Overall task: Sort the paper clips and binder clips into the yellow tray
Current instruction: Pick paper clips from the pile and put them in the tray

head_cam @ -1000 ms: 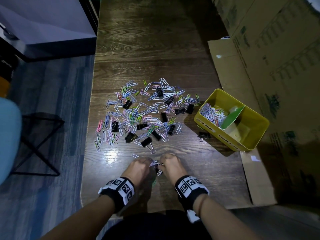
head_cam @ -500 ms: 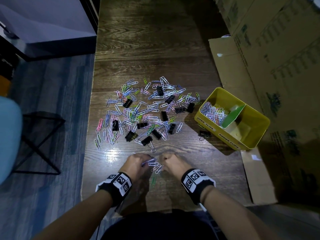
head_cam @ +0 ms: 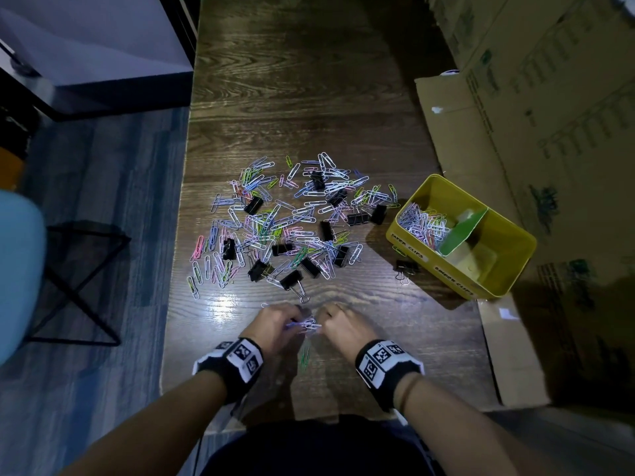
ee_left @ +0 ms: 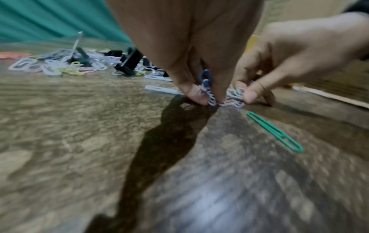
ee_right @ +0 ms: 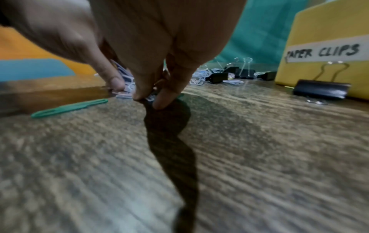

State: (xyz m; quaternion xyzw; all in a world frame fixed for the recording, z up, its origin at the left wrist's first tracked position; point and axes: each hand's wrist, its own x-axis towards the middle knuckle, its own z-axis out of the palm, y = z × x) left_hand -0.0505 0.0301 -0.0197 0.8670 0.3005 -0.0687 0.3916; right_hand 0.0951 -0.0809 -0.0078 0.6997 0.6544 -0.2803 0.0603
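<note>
Coloured paper clips [head_cam: 288, 221] mixed with black binder clips [head_cam: 291, 278] lie spread over the middle of the wooden table [head_cam: 309, 80]. The yellow tray [head_cam: 508, 242] stands at the right; its near-left compartment holds paper clips [head_cam: 424, 223]. Near the front edge my left hand [head_cam: 278, 324] pinches a small bunch of paper clips [ee_left: 208, 93] against the table. My right hand [head_cam: 338, 326] pinches the same bunch [ee_left: 236, 96] from the other side. A green paper clip [ee_left: 275, 132] lies loose just in front of the hands.
One binder clip [head_cam: 405, 267] sits against the tray's front wall. Flattened cardboard [head_cam: 481, 166] and boxes stand along the table's right side. A dark stool frame [head_cam: 79, 283] and a pale blue seat [head_cam: 17, 269] stand on the floor at the left.
Both hands stayed at the front of the table and shifted slightly while working the small bunch of paper clips together. The pile and tray have not moved.
</note>
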